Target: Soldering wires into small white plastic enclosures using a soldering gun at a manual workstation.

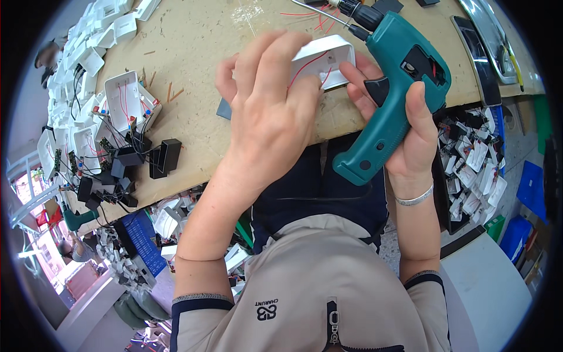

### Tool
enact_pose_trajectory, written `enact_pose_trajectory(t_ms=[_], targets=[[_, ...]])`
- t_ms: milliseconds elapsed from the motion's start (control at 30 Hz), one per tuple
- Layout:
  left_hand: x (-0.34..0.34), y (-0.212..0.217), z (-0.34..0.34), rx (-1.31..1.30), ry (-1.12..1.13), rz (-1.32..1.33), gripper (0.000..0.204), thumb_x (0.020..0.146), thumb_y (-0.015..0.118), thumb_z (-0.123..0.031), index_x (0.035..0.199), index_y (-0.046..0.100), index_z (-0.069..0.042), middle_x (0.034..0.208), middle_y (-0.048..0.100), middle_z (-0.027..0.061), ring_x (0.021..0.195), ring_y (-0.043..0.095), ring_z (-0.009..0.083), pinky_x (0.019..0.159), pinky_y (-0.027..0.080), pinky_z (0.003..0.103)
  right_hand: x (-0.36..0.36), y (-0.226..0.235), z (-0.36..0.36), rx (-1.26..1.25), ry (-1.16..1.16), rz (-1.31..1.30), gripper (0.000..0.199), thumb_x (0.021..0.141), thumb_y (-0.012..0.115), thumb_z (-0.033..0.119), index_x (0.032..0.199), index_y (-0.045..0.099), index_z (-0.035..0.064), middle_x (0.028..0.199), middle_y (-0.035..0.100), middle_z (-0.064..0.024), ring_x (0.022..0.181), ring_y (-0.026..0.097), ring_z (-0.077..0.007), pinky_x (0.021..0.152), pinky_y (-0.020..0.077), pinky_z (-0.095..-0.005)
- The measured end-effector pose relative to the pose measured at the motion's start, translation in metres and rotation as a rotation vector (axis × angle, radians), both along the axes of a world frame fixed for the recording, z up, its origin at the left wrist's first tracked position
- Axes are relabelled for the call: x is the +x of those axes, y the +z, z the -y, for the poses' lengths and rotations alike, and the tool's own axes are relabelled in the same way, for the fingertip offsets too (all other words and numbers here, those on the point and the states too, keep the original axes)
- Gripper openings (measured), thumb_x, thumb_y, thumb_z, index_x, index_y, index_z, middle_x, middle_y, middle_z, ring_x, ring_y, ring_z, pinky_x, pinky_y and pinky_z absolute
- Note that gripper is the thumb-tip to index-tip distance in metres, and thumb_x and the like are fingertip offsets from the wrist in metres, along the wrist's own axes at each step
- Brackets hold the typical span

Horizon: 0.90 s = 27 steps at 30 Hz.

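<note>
A white plastic casing [337, 50] with thin red wires inside lies tilted in front of me at the table's near edge. Bent around its left end is my left hand [270, 111], slightly blurred, its fingertips partly hidden. My right hand [410, 138] grips a green power drill [390, 100] with a black trigger. The drill's chuck [363, 14] and long metal bit point to the upper left, past the casing. Fingers of this right hand also reach the casing's right end. A small dark grey piece [224, 110] shows beside my left wrist.
White casings with wires [123, 102] and black boxes [167, 157] crowd the table's left side, with a heap of white casings [88, 53] behind. Another green drill [79, 218] lies at far left. A phone-like dark slab [475, 53] and a bin of parts [475, 158] are at right.
</note>
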<state>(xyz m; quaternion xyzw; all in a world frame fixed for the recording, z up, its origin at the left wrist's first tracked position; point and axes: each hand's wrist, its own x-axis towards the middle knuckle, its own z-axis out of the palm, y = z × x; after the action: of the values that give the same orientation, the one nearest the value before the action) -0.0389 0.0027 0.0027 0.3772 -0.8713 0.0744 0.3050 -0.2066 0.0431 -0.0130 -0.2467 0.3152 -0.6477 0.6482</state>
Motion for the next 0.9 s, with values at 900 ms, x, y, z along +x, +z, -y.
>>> enact_pose_trajectory(t_ms=[900], targets=[[-0.008,-0.018,0.004,-0.119,-0.059,-0.079,0.007,0.066,0.056,-0.01,0.072,0.053,-0.009,0.069,0.046,0.0017,0.06,0.052,0.0152,0.062,0.031,0.031,0.004,-0.001,0.002,0.014,-0.011,-0.019,0.066,0.086,0.05,0.041,0.131,0.03,-0.0033,0.129,0.039,-0.023,0.121,0.039,-0.0349,0.101,0.0349,-0.0393]])
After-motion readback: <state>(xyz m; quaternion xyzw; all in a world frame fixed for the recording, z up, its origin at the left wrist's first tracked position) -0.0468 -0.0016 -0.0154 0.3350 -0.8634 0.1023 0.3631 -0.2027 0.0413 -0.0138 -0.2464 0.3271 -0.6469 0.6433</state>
